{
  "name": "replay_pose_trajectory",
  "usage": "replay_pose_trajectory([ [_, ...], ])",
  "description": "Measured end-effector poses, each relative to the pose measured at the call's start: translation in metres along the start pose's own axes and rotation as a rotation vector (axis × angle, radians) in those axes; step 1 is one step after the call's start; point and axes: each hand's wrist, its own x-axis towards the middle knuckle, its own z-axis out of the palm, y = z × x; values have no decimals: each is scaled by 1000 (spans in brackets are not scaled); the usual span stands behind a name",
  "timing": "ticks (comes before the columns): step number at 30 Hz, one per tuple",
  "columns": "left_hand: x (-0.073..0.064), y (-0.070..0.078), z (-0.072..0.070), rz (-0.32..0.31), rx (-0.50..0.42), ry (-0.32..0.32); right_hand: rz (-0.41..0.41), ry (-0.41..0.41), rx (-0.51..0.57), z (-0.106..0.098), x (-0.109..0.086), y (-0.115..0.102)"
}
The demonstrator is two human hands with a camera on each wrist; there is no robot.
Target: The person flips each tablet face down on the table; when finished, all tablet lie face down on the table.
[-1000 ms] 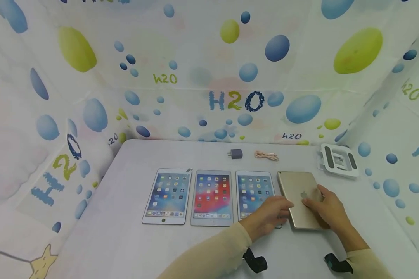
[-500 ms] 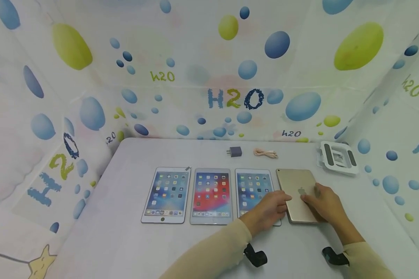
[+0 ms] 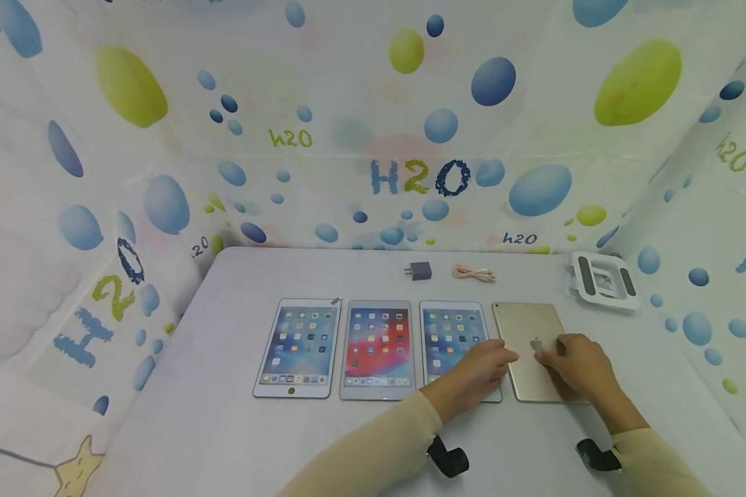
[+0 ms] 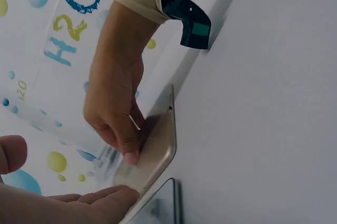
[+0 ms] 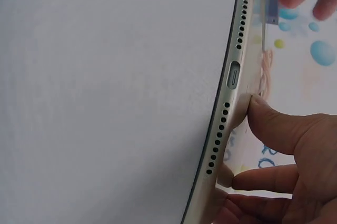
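Observation:
A gold tablet (image 3: 525, 376) lies back side up at the right end of a row of tablets. My right hand (image 3: 581, 366) holds it at its right edge, thumb on the back near the logo. In the right wrist view, its charging port (image 5: 234, 75) and speaker holes face the camera. My left hand (image 3: 475, 376) touches the tablet's left edge with its fingertips, which look fairly straight in the left wrist view. That hand partly covers a white-framed tablet (image 3: 450, 324) with a lit-looking screen.
Further left lie a tablet with a red and blue screen (image 3: 378, 345) and another white-framed one (image 3: 298, 345). Behind the row are a dark plug adapter (image 3: 420, 270) and a coiled cable (image 3: 474, 273). A white stand-like object (image 3: 604, 281) sits at the back right.
The gold tablet has shifted slightly, and its near edge looks flatter against the table than one second ago. My left fingertips have drawn back a little toward its left edge.

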Motion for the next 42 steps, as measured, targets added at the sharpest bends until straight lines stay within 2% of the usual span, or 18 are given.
replay_pose_trajectory([
  [5,-26,11,-17,20,186,75,-4,10,-21,0,-4,4],
  [10,-53,23,-50,92,298,196,-40,127,31,10,-12,-7],
  [13,-64,25,-68,110,323,241,-52,123,183,11,-18,-28],
  [17,-72,22,-82,121,296,255,-67,-56,553,11,-25,-59],
  [21,-73,20,-86,112,225,276,-68,-197,853,14,-26,-80],
  [25,-71,17,-87,81,154,302,-18,-257,977,17,-25,-86],
  [31,-68,10,-84,63,114,310,10,-289,1043,17,-27,-81],
  [35,-67,9,-83,77,127,320,-2,-297,1059,18,-24,-81],
  [42,-68,8,-85,93,150,290,7,-283,1068,18,-22,-83],
])
